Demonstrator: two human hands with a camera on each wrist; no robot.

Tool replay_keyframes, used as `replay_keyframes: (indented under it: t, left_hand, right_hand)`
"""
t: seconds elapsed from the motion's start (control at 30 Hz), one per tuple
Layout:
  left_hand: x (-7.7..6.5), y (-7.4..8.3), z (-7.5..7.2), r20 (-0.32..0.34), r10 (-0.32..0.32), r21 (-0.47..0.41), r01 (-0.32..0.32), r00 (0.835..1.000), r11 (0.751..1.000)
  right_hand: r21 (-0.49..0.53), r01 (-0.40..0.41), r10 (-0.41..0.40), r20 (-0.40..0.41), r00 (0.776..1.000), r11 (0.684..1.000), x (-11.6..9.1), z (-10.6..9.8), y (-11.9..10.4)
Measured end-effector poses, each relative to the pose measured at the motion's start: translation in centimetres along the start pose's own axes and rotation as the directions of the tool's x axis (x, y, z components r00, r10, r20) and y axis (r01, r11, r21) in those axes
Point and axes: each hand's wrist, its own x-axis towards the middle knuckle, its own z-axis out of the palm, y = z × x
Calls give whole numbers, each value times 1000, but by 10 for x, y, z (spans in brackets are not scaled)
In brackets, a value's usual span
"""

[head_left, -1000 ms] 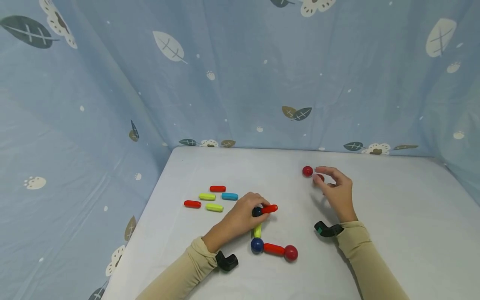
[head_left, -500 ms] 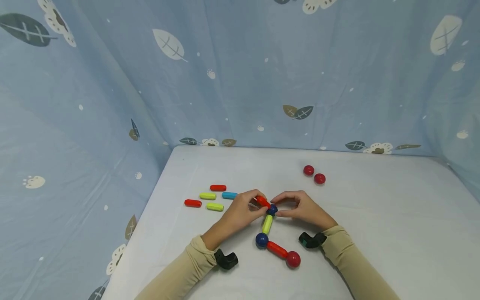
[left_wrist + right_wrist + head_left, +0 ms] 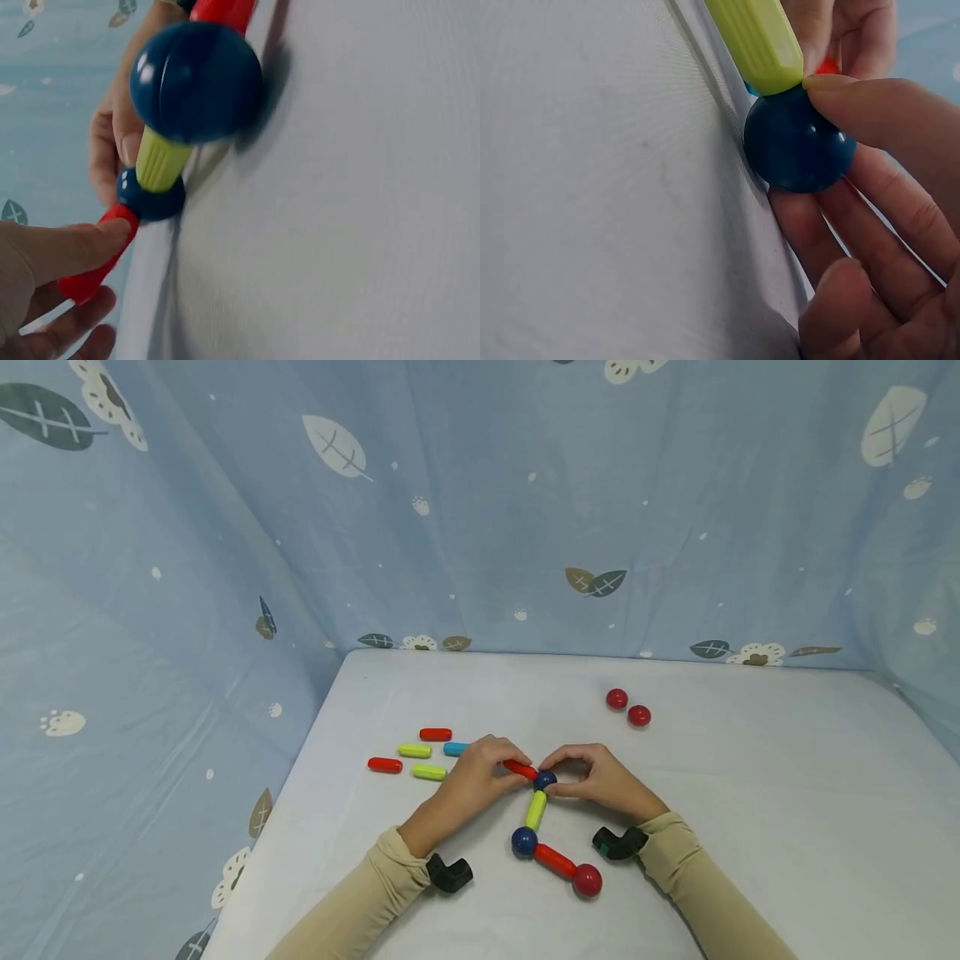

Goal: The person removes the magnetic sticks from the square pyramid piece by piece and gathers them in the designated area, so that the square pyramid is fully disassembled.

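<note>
My left hand (image 3: 480, 777) pinches a red rod (image 3: 521, 769) between thumb and fingers. The rod's right end meets a dark blue ball (image 3: 545, 782), which my right hand (image 3: 603, 782) pinches from the other side. From that ball a yellow-green rod (image 3: 536, 811) runs toward me to a second blue ball (image 3: 524, 842). Another red rod (image 3: 555, 861) joins this one to a red ball (image 3: 587, 881). In the left wrist view the held red rod (image 3: 101, 259) slants up to the far blue ball (image 3: 151, 196). The right wrist view has my thumb on the blue ball (image 3: 799, 142).
Left of my left hand lie loose rods: a blue rod (image 3: 455, 749), two red ones and two yellow-green ones. Two red balls (image 3: 627, 707) sit at the back right. The white table (image 3: 750, 760) ends at a blue patterned curtain (image 3: 480, 510).
My right hand has left the red balls at the back and come to the blue ball. The red rod has swung from the ball's right to its left, and the chain has shifted slightly right.
</note>
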Motion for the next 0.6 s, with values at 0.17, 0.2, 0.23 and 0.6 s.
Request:
replay_keyframes:
  t: [0.17,0.2,0.23,0.6]
  left_hand:
    - [1,2,-4,44,28,126,-34,999,991]
    - [2,2,-4,48,33,146,-40,998,989]
    - [2,3,-4,52,34,166,-43,998,985]
    - [-7,-11,-23,-40,-8,245,18,999,969]
  right_hand:
    - [-10,-14,14,-6,1000,1000,-2,-2,0]
    - [-12,-14,14,-9,1000,1000,-2,-2,0]
    - [-12,-13,13,-10,1000,1000,-2,-2,0]
    - [-16,-32,31,-27,999,999,-2,-8,4]
